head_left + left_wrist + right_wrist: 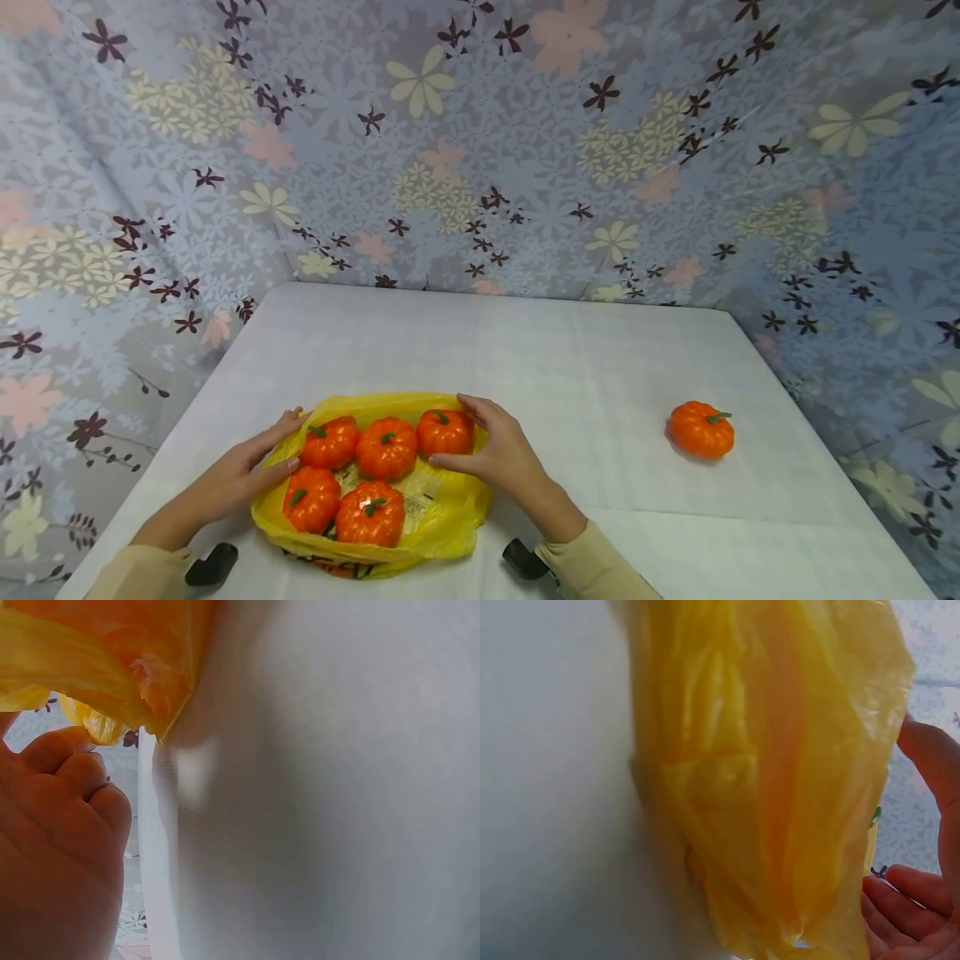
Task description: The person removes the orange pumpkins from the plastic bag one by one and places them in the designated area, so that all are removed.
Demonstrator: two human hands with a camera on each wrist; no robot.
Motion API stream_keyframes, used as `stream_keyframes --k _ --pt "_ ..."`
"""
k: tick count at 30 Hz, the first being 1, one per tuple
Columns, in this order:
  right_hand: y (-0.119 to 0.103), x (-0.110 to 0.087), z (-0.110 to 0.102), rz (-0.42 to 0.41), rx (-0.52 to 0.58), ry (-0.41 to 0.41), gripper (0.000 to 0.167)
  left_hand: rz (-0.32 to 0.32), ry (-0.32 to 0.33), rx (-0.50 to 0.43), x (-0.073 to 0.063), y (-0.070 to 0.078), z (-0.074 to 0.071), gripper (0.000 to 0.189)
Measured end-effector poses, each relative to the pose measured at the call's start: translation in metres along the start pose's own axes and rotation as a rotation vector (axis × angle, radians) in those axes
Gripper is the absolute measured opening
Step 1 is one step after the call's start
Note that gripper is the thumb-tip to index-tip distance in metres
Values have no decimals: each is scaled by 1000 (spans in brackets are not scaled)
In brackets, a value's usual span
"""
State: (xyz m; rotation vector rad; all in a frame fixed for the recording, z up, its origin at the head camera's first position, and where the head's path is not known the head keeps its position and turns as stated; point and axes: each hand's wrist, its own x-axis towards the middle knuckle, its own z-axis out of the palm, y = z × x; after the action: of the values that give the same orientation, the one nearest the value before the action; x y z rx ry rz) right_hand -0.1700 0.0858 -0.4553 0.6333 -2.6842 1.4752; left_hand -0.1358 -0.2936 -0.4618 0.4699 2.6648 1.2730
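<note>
Five pumpkins (386, 450) inside one yellow bag (450, 533), a sixth pumpkin (701, 430) alone on the right, well apart, wide white tabletop (570, 400) stretching between! Right hand (510, 450), thumb and fingers apart around a bagged pumpkin (447, 432); left hand (247, 471) at the bag's left rim, gripping or not I can't tell; dark print (360, 571) up front, unreadable

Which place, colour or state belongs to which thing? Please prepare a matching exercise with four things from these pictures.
Things:
1. plastic bag
2. lone pumpkin
3. tabletop
4. right hand

Descriptions:
A. white
B. at the bag's right edge
C. yellow, with its mouth open
D. orange, with a green stem

Pairs: 1-C, 2-D, 3-A, 4-B
</note>
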Motion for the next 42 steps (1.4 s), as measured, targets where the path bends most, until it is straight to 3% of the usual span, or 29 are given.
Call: stream_keyframes --k 4,25,42 --pt "3 0 3 -35 -48 12 88 -3 3 5 0 2 0 60" --pt "10 1 15 -53 -162 38 73 -22 2 11 1 0 2 61" --pt "-3 -6 0 -69 -62 107 68 3 4 13 0 1 3 60"
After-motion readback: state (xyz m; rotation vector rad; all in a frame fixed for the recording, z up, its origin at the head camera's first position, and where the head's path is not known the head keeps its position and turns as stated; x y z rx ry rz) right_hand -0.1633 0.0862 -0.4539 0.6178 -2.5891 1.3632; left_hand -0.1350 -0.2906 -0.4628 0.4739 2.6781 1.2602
